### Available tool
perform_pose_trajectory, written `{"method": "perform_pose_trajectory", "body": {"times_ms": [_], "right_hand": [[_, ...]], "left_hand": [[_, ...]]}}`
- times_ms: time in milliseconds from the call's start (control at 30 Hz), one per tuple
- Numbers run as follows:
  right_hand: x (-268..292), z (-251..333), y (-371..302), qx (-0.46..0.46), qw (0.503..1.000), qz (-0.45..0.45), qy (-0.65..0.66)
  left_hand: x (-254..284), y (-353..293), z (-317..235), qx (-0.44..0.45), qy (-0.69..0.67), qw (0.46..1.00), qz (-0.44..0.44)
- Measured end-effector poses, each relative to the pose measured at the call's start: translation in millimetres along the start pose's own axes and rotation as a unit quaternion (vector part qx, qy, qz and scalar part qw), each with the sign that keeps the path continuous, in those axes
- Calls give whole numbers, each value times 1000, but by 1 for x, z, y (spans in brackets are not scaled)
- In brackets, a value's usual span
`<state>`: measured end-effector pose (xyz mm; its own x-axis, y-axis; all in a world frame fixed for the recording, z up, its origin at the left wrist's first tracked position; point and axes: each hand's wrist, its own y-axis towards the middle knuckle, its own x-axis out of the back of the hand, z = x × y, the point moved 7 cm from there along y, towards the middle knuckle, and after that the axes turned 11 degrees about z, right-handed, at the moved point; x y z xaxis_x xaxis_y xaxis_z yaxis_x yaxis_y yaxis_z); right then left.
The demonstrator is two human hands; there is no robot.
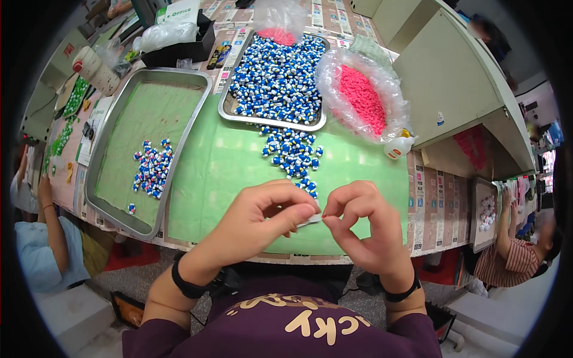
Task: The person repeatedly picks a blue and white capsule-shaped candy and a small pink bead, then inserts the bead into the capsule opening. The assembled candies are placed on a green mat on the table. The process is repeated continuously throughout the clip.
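Observation:
Over the front of the green mat (197, 197), my left hand (253, 218) is closed, thumb and forefinger pinching a small white piece (310, 220). Facing it, my right hand (373, 230) has thumb and forefinger pinched together at that piece's right end. Whatever sits between the right fingertips is too small to make out. Just beyond my hands lies a loose trail of small blue-and-white figures (289, 149). It leads back to a metal tray (310, 126) heaped with the same figures. Another metal tray (158, 110), on the left, holds a small cluster of figures with pink bits (154, 170).
A clear bag of pink pieces (361, 98) lies right of the heaped tray, with a white bottle (399, 147) beside it. Behind stands another pink-filled bag (279, 33). A black box (182, 48) sits back left; a cabinet (459, 77) bounds the right. Co-workers sit both sides.

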<state>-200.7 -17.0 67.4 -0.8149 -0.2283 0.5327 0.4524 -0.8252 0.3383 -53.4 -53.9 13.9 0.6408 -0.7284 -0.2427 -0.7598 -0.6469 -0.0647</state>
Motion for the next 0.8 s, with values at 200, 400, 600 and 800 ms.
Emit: {"method": "perform_pose_trajectory", "body": {"times_ms": [200,400,600,800], "right_hand": [[-7,4,1,1,999,17,-27],[-14,12,1,25,989,32,-145],[-13,11,2,10,995,20,-102],[-8,-2,-2,-68,989,-53,123]], "left_hand": [[-3,-3,9,15,-54,998,18],[-1,-6,6,-7,15,1000,-18],[-1,-5,5,-60,65,996,-27],[-7,-11,-21,-192,251,945,-79]]}}
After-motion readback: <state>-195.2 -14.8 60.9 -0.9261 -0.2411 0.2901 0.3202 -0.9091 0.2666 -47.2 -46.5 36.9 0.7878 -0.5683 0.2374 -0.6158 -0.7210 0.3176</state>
